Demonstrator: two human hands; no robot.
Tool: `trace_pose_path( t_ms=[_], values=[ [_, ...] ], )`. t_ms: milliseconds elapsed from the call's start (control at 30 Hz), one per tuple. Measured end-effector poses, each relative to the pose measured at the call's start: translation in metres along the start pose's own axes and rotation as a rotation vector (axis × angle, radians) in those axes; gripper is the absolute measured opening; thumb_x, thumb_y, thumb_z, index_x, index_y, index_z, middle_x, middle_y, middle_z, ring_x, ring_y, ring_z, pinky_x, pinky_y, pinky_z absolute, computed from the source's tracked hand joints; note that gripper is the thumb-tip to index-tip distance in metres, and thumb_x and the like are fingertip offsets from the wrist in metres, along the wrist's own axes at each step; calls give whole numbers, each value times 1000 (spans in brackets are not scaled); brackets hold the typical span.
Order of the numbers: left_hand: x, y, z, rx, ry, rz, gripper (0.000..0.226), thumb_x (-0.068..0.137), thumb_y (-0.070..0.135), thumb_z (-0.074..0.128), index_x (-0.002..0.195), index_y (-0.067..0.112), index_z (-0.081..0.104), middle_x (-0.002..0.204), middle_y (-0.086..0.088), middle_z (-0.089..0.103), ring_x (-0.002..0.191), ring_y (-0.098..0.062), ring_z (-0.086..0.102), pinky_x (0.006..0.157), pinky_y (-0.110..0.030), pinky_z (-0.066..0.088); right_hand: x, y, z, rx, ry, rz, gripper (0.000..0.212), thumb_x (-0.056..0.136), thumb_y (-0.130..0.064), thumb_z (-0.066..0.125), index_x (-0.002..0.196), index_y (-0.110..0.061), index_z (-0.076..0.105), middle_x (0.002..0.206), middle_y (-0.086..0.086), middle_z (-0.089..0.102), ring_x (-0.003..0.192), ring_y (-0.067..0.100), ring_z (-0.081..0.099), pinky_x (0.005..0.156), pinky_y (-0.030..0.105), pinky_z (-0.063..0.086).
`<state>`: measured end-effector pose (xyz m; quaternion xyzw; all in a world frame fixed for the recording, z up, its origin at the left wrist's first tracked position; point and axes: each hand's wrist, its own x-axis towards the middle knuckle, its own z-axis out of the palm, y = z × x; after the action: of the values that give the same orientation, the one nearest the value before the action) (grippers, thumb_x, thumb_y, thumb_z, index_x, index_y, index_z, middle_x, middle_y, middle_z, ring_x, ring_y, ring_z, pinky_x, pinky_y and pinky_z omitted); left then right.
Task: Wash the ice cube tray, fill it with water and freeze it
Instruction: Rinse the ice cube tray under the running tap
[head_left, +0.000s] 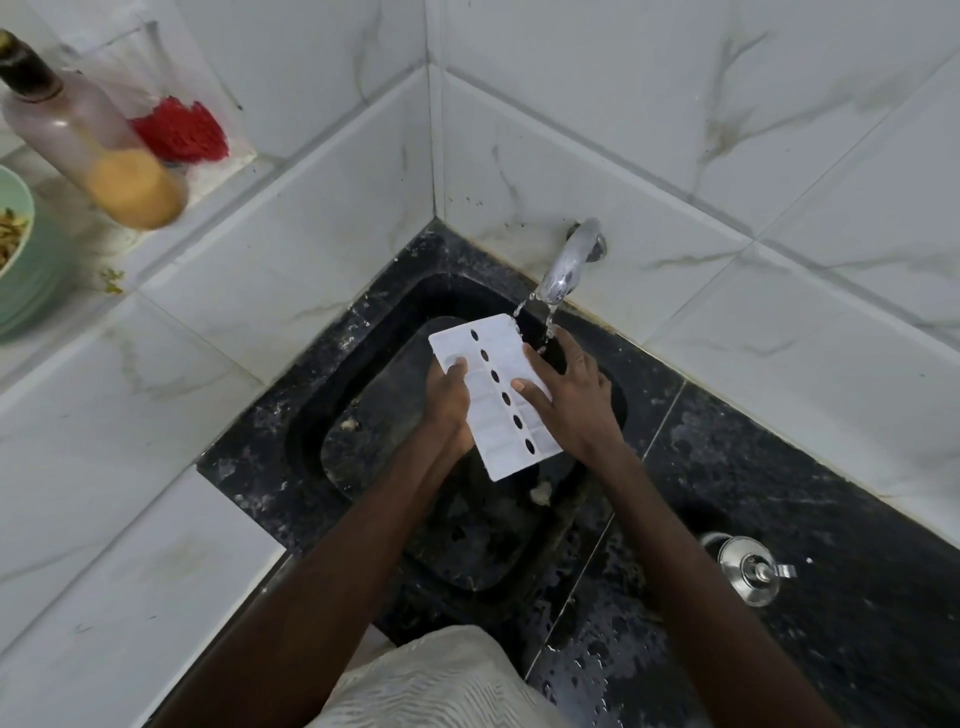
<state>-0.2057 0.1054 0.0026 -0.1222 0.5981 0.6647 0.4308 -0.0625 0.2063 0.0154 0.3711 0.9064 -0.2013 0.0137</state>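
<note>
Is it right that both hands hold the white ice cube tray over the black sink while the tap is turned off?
Not quite. In the head view the tap is running, and water falls onto the far end of the white ice cube tray. The rest holds: the left hand and right hand hold it over the black sink.

Green bowl (15, 249) cut off left

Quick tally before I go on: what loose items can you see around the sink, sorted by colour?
White: 1, the ice cube tray, held by the left hand and the right hand over the sink, near the running tap.
Red: 1, a scrubber-like item on the ledge.
Green: 1, a bowl.
Pale with amber liquid: 1, a bottle.
Total: 4
</note>
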Motion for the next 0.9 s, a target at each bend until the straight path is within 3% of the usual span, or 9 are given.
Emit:
trace_pose_path(
  t_ms=[233, 333, 433, 533, 567, 700, 800, 900],
  values=[
    [1, -1, -1, -33, 50, -55, 31, 111, 23, 44, 139, 13, 56, 102, -3, 73, 81, -20, 73, 48, -27, 58, 0, -9, -1, -7, -43, -6, 66, 101, -71, 31, 160, -42, 30, 173, 3, 5, 157, 33, 14, 121, 64, 19],
    [5, 4, -3, -35, 79, -42, 32, 111, 25, 45, 140, 15, 55, 100, -1, 73, 83, -20, 73, 51, -28, 58, -10, -11, 5, 6, 57, -75, 58, 103, -69, 34, 151, -39, 49, 172, 7, 13, 155, 32, 22, 119, 62, 25],
    [5, 2, 0, -13, 83, -28, 34, 111, 25, 45, 141, 13, 55, 108, -5, 73, 88, -24, 73, 57, -33, 60, -12, -10, 8, 26, 84, -30, 54, 103, -68, 35, 144, -39, 54, 172, 3, 12, 155, 31, 21, 119, 62, 24],
    [1, -6, 8, -40, 68, -26, 35, 111, 22, 46, 141, 9, 55, 123, -16, 71, 103, -37, 72, 86, -53, 61, -4, -19, 6, 84, 1, 47, 64, 97, -76, 32, 144, -39, 54, 173, -2, 4, 158, 28, 10, 121, 63, 14],
    [0, -6, 9, -55, 77, -26, 35, 111, 23, 46, 141, 8, 55, 124, -16, 71, 102, -36, 72, 89, -53, 60, -3, -22, 6, 92, -20, 15, 68, 95, -80, 30, 143, -40, 56, 173, -3, 4, 158, 27, 9, 122, 63, 13],
    [7, -6, 3, -78, 90, -11, 35, 110, 23, 48, 142, 9, 55, 119, -13, 71, 92, -28, 71, 74, -40, 60, -5, -19, -2, 71, 6, -74, 61, 95, -77, 29, 130, -43, 65, 172, -1, 13, 157, 27, 16, 122, 63, 14],
    [6, -13, 8, -73, 70, -9, 36, 110, 23, 49, 143, 8, 54, 120, -14, 71, 97, -31, 72, 84, -47, 60, 1, -18, -12, 47, 57, 51, 53, 102, -68, 33, 129, -38, 67, 171, 5, 16, 155, 31, 19, 121, 64, 18],
    [8, -9, 6, -59, 81, 22, 37, 110, 26, 50, 142, 8, 55, 120, -13, 72, 97, -30, 72, 86, -49, 61, 3, -33, -9, 77, -35, -18, 53, 103, -67, 37, 134, -36, 66, 172, 3, 15, 156, 30, 15, 122, 64, 16]
  ],
)
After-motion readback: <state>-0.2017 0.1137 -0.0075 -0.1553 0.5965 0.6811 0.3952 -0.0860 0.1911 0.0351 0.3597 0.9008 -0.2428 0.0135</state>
